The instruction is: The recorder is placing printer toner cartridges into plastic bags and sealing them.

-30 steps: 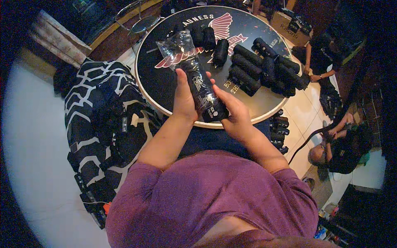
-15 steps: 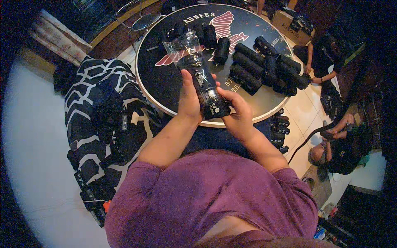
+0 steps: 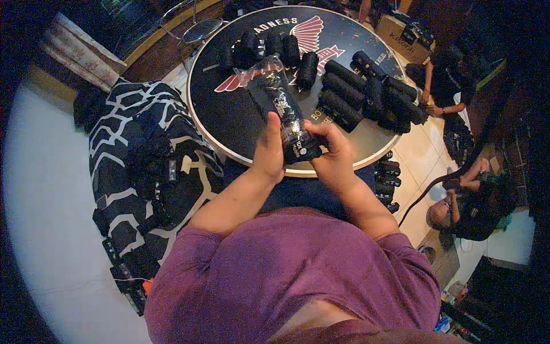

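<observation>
Between my two hands, over the near edge of the round table point(image 3: 226, 123), is a black roll in a clear plastic bag point(image 3: 279, 103) with pale print. It tilts, its loose crinkled bag end pointing away from me. My left hand point(image 3: 268, 150) grips its left side near the lower end, thumb up along it. My right hand point(image 3: 334, 156) closes on the right of that same end, thumb and fingers on the plastic. The fingertips under the roll are hidden. Beyond the bag stand several black rolls point(image 3: 274, 46), and to the right lies a pile of black rolls point(image 3: 344, 92).
At my left is a black-and-white patterned cloth point(image 3: 123, 135) with dark items on it. Past the table's right side are a cardboard box point(image 3: 395, 33), one person point(image 3: 450, 77) and another person point(image 3: 475, 206) with dark items in hand. A round stool point(image 3: 203, 30) stands at the far left.
The bagged roll has shifted slightly down and toward me, and its open plastic end sits lower. My left hand has slid a little right and nearer its lower end.
</observation>
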